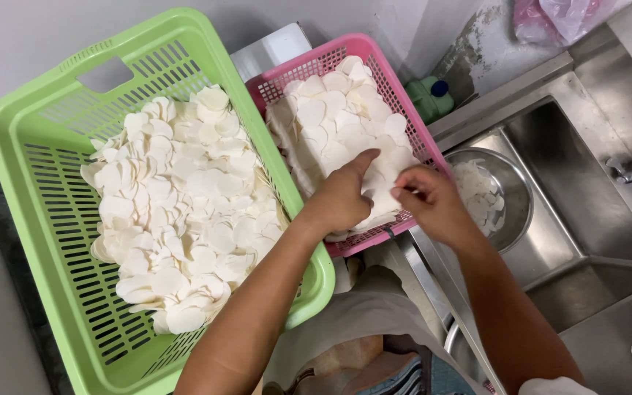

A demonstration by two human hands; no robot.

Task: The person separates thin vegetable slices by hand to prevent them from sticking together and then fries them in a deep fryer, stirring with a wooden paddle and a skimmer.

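Both hands work in the pink basket of white slices, the left hand spread flat on the pile, the right hand pinching a slice, while the green basket already holds a spread layer and a steel bowl holds a few.

The green basket and the pink basket are slotted, slightly glossy plastic; the white slices look matt and smooth (almost chalky); the sink and the bowl are brushed metal.
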